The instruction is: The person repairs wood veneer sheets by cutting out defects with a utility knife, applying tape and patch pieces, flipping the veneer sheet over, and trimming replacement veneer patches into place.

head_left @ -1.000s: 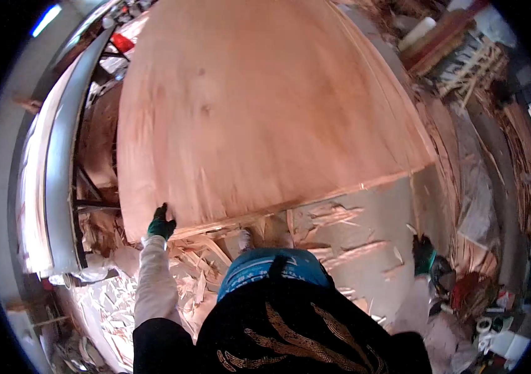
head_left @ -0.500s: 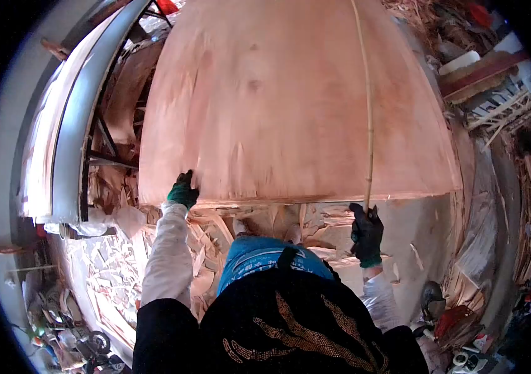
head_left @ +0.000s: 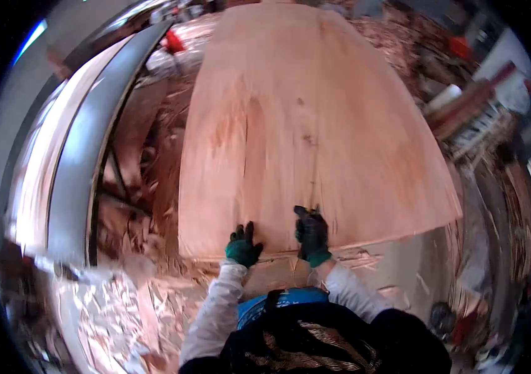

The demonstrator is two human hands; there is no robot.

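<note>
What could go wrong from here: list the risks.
The dark line in the sheet may be a split; pressing nearby might widen it. The left hand is close to the sheet's near edge, where a splinter could snag its glove. Scraps litter the floor and could cause a slip.

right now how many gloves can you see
2: one on the left hand, one on the right hand, both by the near edge of the wood sheet. Blur and dark margins could hide more.
</note>
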